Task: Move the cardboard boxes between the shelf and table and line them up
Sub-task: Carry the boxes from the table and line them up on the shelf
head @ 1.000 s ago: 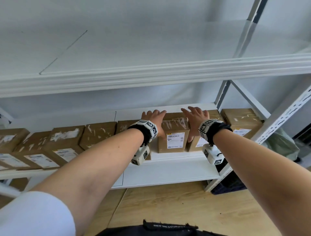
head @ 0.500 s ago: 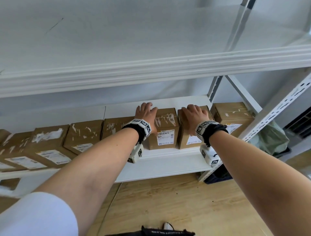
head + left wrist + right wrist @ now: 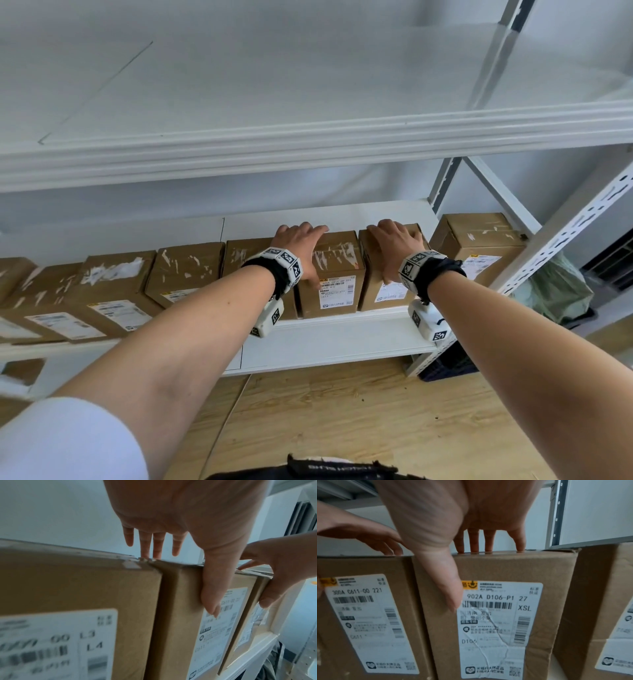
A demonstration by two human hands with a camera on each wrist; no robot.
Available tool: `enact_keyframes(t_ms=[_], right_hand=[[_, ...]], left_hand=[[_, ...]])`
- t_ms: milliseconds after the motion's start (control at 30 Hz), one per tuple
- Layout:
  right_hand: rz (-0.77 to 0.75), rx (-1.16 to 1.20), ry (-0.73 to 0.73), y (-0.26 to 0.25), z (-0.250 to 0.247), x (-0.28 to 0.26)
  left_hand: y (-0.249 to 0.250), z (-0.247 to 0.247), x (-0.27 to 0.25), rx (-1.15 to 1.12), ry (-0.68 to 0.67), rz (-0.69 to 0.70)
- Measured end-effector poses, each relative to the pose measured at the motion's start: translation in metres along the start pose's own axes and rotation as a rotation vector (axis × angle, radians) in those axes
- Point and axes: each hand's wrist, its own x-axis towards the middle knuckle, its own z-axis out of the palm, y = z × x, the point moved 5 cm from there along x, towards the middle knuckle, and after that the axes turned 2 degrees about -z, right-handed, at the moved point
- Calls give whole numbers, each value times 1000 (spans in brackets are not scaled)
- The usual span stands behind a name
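1. My left hand [image 3: 301, 245] lies on top of the cardboard box labelled 300A C611-00 221 [image 3: 334, 274]: the fingers reach over the top towards the back and the thumb hangs down the front face beside the label, so I am gripping it from above
2. My right hand [image 3: 394, 243] grips the neighbouring box labelled 902A D106-P1 27 [image 3: 505, 615] the same way, four fingers over the top edge and the thumb pressed down its front, tip at the label's corner
3. Both boxes stand upright on the white shelf [image 3: 342, 337], side by side and touching, shipping labels facing me
4. A third taped box [image 3: 479, 243] stands just beside the right one, near the shelf's perforated upright [image 3: 565, 236]
5. To my left, more cardboard boxes [image 3: 185, 270] run in a row along the same shelf
6. All the boxes are closed, so I cannot tell what they hold
7. Below the shelf is a wooden floor [image 3: 342, 428]
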Motion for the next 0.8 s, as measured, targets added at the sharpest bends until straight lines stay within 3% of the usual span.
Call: enact_keyframes(t_ms=[600, 800], right_hand=[[10, 3, -4, -18, 1, 9], [9, 2, -19, -13, 2, 6]], left_hand=[[-13, 11, -4, -33, 1, -14], [5, 3, 7, -28, -19, 26]])
